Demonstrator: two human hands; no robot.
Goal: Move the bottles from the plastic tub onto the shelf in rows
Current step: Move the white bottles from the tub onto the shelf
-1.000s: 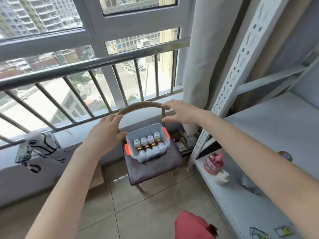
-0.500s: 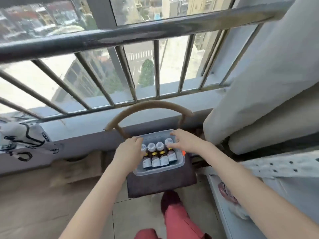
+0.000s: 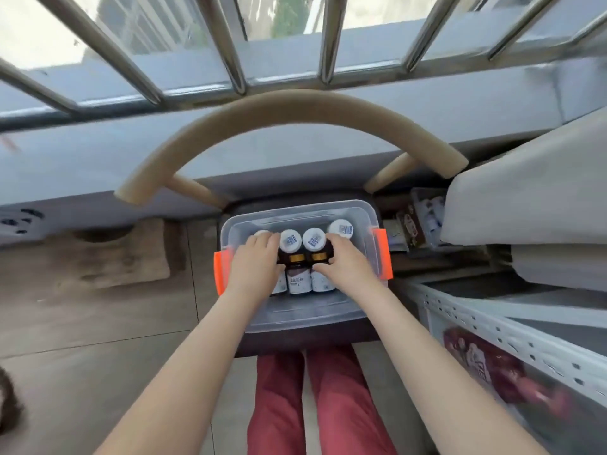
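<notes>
A clear plastic tub point(image 3: 295, 318) with orange latches sits on a dark chair seat in front of me. Inside it stand several brown bottles with white caps in one row; the two middle bottles point(image 3: 302, 241) are uncovered. My left hand point(image 3: 254, 262) grips the leftmost bottle point(image 3: 261, 232), of which only the cap edge shows. My right hand point(image 3: 345, 262) grips the rightmost bottle point(image 3: 341, 228), fingers over its shoulder and thumb curled by its side. The grey metal shelf point(image 3: 476, 320) with a perforated edge runs along the lower right.
The chair's curved wooden backrest point(image 3: 295, 106) arches behind the tub, with window bars point(image 3: 230, 44) beyond. A grey curtain point(image 3: 525, 208) hangs at the right above the shelf. A red packet point(image 3: 483, 366) lies on a lower shelf level. My legs in red trousers point(image 3: 315, 405) are below the seat.
I have leaned in close over the tub. Both hands came down from the chair's backrest into the tub and closed on the two outer bottles.
</notes>
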